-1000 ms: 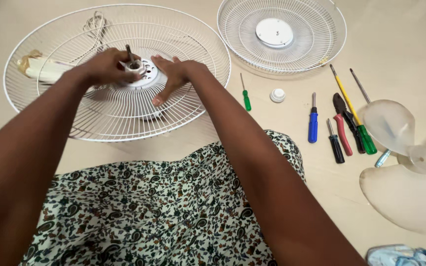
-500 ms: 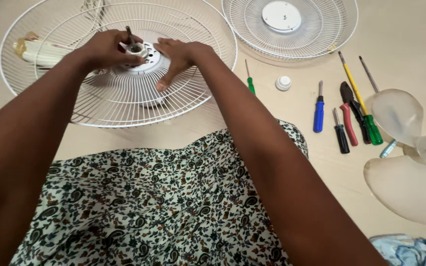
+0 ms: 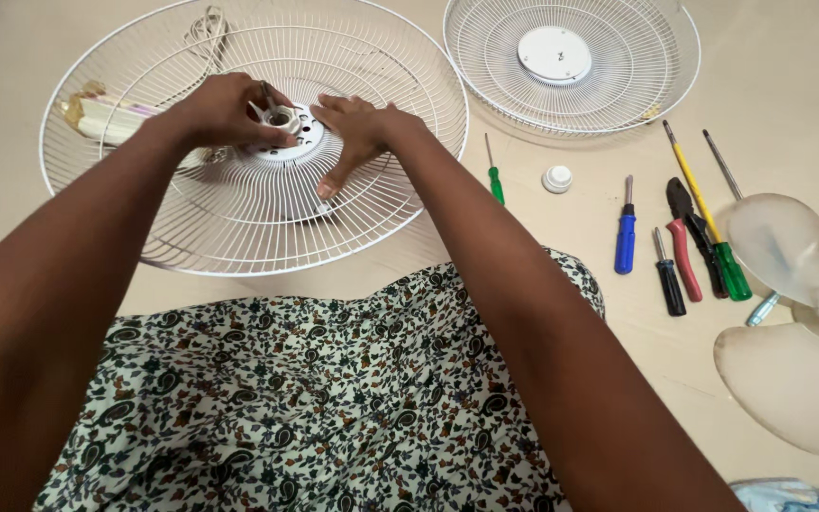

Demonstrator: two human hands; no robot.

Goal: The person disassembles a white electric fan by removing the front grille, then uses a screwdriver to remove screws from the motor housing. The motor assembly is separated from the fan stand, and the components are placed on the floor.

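Note:
A white wire fan guard (image 3: 239,237) lies on the floor in front of me, with a round white hub plate (image 3: 300,142) at its centre. My left hand (image 3: 225,109) grips a small white ring nut (image 3: 282,118) around the metal shaft at the hub. My right hand (image 3: 357,128) rests flat on the guard just right of the hub, fingers spread and pressing the wires. Under the guard at the far left a cream motor body (image 3: 101,116) shows through the wires.
A second wire guard (image 3: 656,81) lies at the back right. A small green screwdriver (image 3: 495,180), white cap (image 3: 557,178), blue screwdriver (image 3: 626,235), pliers (image 3: 686,237) and other screwdrivers lie to the right. Clear fan blades (image 3: 789,313) lie far right. Patterned fabric (image 3: 315,408) covers my lap.
The view has shifted a little, down and to the right. My left fingers have turned around the ring nut at the hub. My right hand stays pressed on the guard.

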